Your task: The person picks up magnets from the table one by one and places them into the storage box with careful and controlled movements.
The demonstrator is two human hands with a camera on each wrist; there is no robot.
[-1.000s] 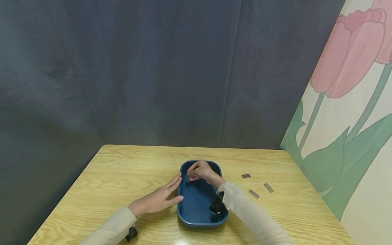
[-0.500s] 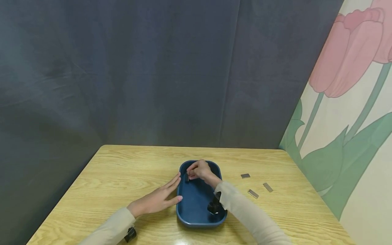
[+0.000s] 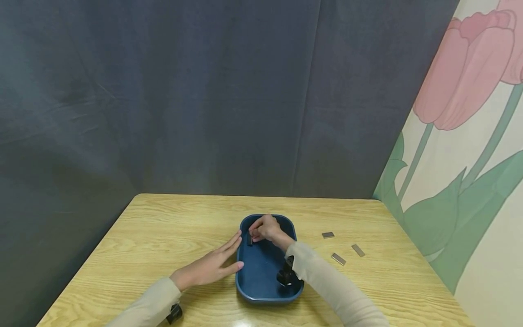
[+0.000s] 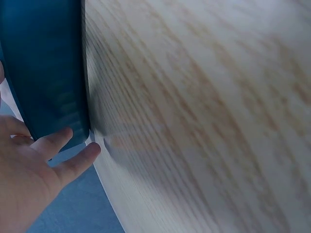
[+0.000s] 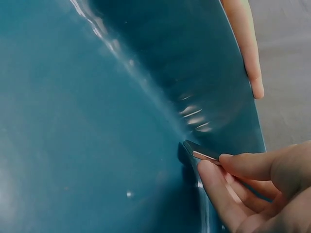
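Inside the far left part of a blue plastic tub (image 3: 265,272), my right hand (image 3: 267,228) pinches a small flat metallic rectangular block (image 5: 206,155) between thumb and fingertips. One end of the block is close to the tub's inner corner in the right wrist view; whether it touches cannot be told. My left hand (image 3: 210,267) lies against the tub's left side, fingers straight and spread, fingertips at the rim. In the left wrist view, fingers (image 4: 77,162) reach along the tub's outer wall (image 4: 46,73).
Three similar small flat blocks lie on the wooden table (image 3: 175,227) right of the tub: a far one (image 3: 328,235), a near one (image 3: 338,259) and a rightmost one (image 3: 358,250). A dark curtain (image 3: 204,100) hangs behind; a tulip-painted wall (image 3: 470,190) stands right.
The block in my right hand has shifted and tilted slightly by the tub's left inner wall. The left hand, the tub and the three loose blocks stay put.
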